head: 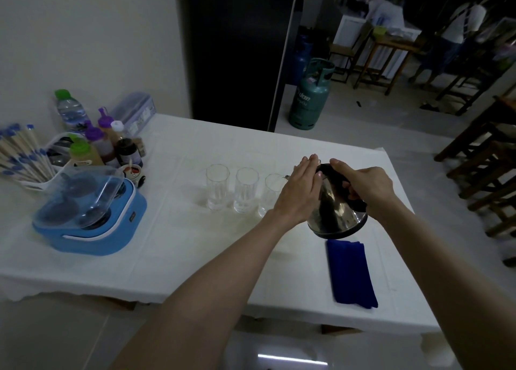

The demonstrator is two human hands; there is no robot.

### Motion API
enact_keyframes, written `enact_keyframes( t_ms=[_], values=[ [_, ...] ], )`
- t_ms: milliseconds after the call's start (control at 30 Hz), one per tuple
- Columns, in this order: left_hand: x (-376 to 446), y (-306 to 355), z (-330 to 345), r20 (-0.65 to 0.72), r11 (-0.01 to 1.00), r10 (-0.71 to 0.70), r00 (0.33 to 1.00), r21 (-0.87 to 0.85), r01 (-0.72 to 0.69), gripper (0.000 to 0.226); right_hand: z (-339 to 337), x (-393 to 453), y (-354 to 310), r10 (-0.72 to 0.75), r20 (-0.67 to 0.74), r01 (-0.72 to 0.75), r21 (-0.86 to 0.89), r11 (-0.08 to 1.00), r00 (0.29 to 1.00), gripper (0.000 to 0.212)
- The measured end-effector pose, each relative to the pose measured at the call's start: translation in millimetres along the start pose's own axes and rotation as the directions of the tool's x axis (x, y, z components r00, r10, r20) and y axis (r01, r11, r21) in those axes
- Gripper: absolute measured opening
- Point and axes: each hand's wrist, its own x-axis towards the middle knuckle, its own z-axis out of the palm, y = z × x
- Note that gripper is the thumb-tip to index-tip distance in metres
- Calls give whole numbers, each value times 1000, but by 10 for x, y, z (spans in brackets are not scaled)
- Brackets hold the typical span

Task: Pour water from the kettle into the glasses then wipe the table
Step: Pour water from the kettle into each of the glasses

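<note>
A steel kettle (336,212) with a black lid and handle hangs tilted to the left above the white table (173,230). My right hand (363,182) is shut on its black handle. My left hand (300,191) lies flat against the kettle's lid and left side, fingers together. The spout points at the right one of three tall clear glasses: left glass (217,187), middle glass (245,189), right glass (272,191), which my left hand partly hides. A folded blue cloth (350,274) lies on the table below the kettle.
A blue appliance with a clear lid (89,216) stands at the left. Behind it are sauce bottles (111,143), a water bottle (69,108) and a holder of chopsticks (22,154). A green gas cylinder (310,96) and wooden chairs (485,174) stand on the floor beyond.
</note>
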Motion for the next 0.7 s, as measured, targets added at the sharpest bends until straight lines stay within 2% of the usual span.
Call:
enact_keyframes(
  t_ms=[167, 333, 533, 700],
  values=[
    [5, -9, 6, 16, 999, 19, 1000, 26, -19, 50, 5, -9, 47, 34, 0, -34, 38, 999, 999, 56],
    [4, 0, 12, 44, 995, 58, 997, 73, -62, 51, 24, -67, 161, 118, 22, -120, 191, 974, 993, 53],
    [-21, 75, 9, 69, 975, 164, 984, 142, -173, 50, 7, -134, 342, 202, 111, -230, 400, 887, 973, 49],
    [24, 150, 106, 64, 945, 252, 966, 200, -260, 48, -58, -202, 461, 180, 152, -234, 526, 817, 972, 42]
  ],
)
